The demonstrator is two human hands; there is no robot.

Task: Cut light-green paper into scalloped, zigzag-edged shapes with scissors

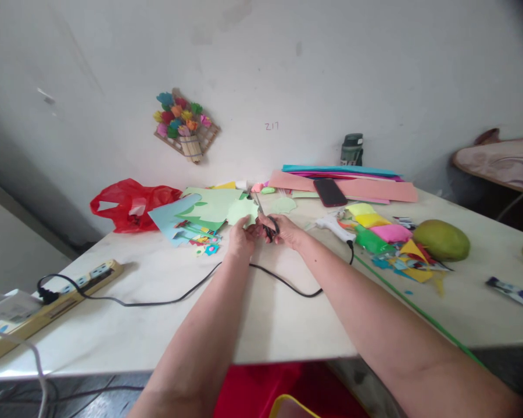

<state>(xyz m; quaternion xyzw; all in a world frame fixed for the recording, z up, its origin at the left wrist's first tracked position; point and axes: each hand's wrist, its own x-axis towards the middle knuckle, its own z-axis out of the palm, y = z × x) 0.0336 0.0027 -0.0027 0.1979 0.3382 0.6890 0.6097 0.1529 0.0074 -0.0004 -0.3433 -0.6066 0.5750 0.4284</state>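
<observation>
Pale green paper pinched in left hand | dark-handled scissors gripped by right hand, just beside its edge

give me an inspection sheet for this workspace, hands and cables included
Surface: white tabletop, no damage discernible
Things in hand: light green paper cutout, scissors
Clutter: red bag at left; phone on coloured sheets; glue gun beside foil and paper scraps
Hands: left hand holds the cutout, right hand holds the scissors
Cables: black cord runs from power strip under both forearms to the glue gun
Surroundings: flower decoration on wall
</observation>
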